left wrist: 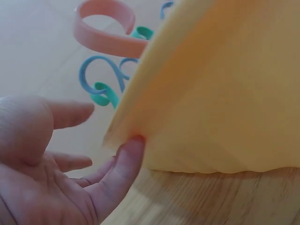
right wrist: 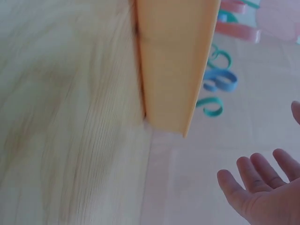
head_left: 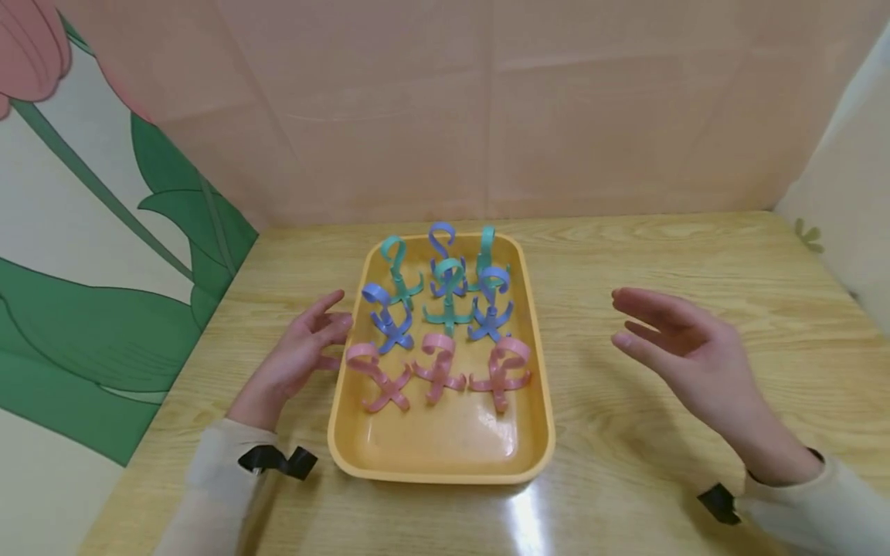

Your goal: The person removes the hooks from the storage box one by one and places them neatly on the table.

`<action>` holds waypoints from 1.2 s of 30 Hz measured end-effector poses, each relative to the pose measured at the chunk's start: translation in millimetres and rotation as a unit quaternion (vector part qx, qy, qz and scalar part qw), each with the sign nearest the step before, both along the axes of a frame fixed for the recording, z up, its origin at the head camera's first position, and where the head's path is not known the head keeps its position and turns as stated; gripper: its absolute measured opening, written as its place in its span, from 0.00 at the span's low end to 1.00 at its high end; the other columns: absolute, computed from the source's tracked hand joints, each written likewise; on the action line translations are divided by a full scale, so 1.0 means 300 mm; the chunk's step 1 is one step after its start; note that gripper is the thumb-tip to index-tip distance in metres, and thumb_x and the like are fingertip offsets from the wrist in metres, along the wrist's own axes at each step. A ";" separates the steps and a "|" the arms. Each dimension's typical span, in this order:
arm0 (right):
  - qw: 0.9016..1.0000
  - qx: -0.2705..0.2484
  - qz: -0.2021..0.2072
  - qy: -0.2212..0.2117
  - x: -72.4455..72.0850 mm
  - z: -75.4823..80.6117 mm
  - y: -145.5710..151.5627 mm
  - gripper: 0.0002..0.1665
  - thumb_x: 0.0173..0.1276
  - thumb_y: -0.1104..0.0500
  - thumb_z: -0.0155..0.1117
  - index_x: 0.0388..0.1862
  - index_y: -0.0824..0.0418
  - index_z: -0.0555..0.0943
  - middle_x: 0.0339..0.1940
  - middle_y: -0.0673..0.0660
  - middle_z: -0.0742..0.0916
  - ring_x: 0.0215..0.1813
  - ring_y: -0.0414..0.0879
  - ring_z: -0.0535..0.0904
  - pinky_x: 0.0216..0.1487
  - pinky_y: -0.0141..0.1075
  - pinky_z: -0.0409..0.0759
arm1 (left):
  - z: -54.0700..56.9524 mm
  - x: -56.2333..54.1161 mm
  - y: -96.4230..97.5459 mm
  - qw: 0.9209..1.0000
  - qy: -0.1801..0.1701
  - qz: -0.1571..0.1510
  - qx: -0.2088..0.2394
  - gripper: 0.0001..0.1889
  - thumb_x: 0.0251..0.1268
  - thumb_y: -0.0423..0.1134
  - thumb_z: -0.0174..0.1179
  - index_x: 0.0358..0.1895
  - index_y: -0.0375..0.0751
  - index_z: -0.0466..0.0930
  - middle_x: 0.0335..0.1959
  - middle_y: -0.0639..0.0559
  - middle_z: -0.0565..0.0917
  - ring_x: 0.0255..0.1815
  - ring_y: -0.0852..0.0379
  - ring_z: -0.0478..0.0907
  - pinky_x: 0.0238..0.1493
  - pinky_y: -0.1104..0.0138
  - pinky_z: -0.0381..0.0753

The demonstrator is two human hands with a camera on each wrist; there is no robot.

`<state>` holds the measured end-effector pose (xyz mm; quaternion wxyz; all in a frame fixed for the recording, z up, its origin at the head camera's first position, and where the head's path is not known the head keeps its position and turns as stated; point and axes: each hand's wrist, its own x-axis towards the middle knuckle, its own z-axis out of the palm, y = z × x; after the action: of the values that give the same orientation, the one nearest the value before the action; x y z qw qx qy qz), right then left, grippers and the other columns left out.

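Note:
A yellow tray (head_left: 445,455) lies on the table and holds several curled plastic hooks with splayed feet. Three pink hooks (head_left: 439,371) stand in a row toward the front. Behind them are blue hooks (head_left: 392,328) and green hooks (head_left: 448,309), mixed together. At the tray's left side is my left hand (head_left: 295,359), its fingers spread; in the left wrist view a fingertip (left wrist: 136,143) touches the tray's outer wall. Well to the right of the tray, my right hand (head_left: 695,355) hovers over the table, fingers extended and thumb apart, with nothing in it.
The wood-grain table (head_left: 612,479) reaches back to a pink cloth-like backdrop (head_left: 487,116). A wall with a painted flower and green leaves (head_left: 69,332) borders the left, and a pale wall (head_left: 851,177) the right. Black straps hang at both wrists.

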<state>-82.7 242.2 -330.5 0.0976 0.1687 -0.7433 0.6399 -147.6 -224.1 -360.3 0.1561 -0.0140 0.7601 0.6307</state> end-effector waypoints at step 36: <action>0.992 -0.017 0.121 -0.034 -0.021 -0.063 -0.276 0.27 0.63 0.74 0.69 0.63 0.70 0.78 0.59 0.63 0.84 0.58 0.51 0.83 0.57 0.39 0.81 | -0.022 -0.011 0.023 0.999 -0.016 -0.010 0.028 0.32 0.79 0.33 0.48 0.81 0.51 0.52 0.54 0.33 0.73 0.40 0.54 0.80 0.33 0.65 0.84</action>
<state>-88.9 159.3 -349.3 -0.0030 0.2343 -0.7091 0.6651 -150.9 -217.4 -366.9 0.1754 -0.0120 0.7399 0.6494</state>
